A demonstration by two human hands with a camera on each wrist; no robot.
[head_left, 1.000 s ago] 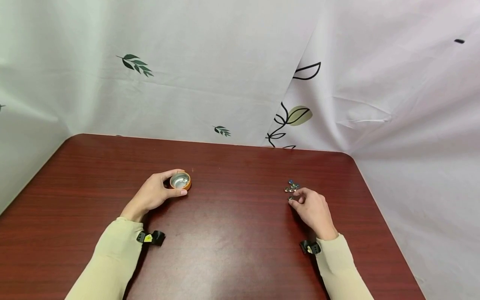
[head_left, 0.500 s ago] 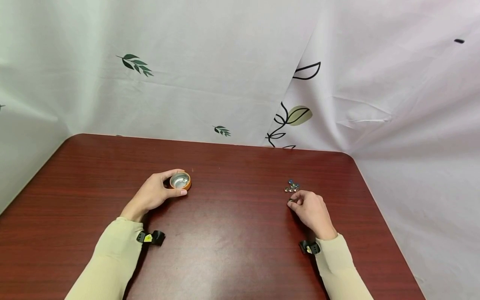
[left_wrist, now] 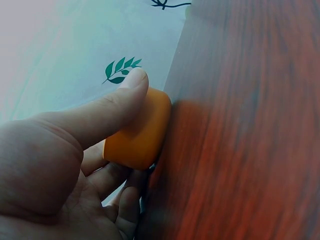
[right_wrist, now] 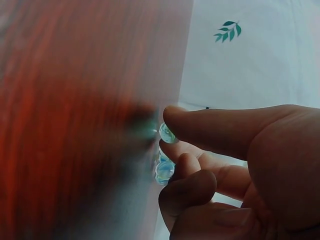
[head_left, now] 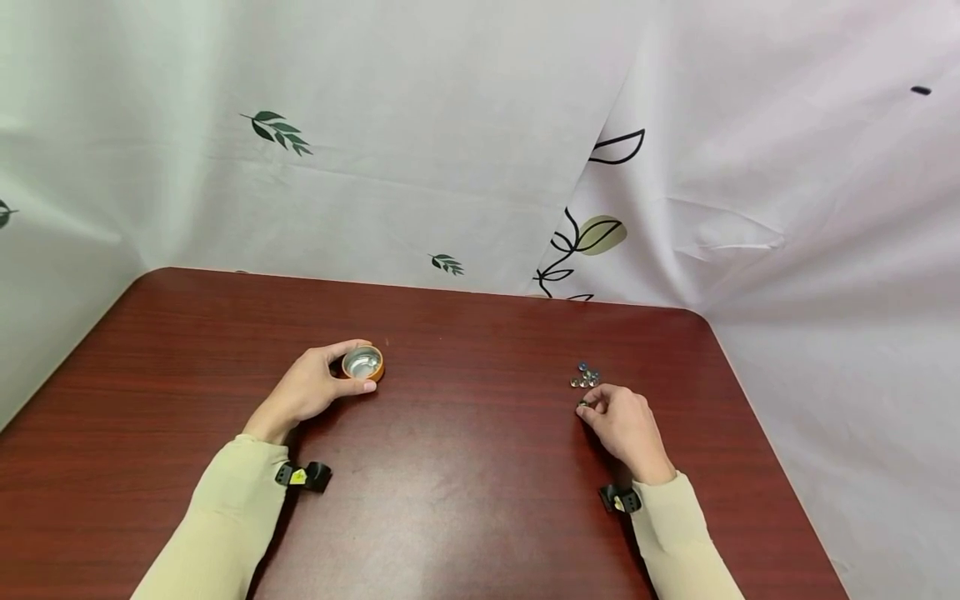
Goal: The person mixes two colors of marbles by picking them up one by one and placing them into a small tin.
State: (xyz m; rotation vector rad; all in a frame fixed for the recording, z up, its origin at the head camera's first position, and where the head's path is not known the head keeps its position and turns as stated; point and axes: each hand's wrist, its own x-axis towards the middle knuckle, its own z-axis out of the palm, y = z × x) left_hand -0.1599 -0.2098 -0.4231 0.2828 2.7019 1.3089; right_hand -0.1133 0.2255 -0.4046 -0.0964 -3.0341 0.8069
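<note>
My left hand (head_left: 311,383) grips a small round orange tin (head_left: 380,372) from its left side, thumb in front and fingers behind. The tin stands on the table with its silvery inside facing up; a shiny spot in it is too small to identify. In the left wrist view, the thumb lies along the tin's smooth orange wall (left_wrist: 140,135). Further right, my right hand (head_left: 626,423) pinches a clear greenish glass marble (right_wrist: 167,133) between thumb and index finger, low at the tabletop. Just beyond those fingertips lies a cluster of several glass marbles (head_left: 584,382), partly bluish.
The reddish-brown wooden table (head_left: 465,467) has rounded far corners. A white curtain (head_left: 420,150) with leaf prints hangs behind its far edge and along the sides. Black camera straps (head_left: 303,476) sit at both wrists.
My right index finger has drawn in toward the thumb around the marble, slightly nearer to me than the cluster. The left hand and tin stay in place; the head view shifts slightly.
</note>
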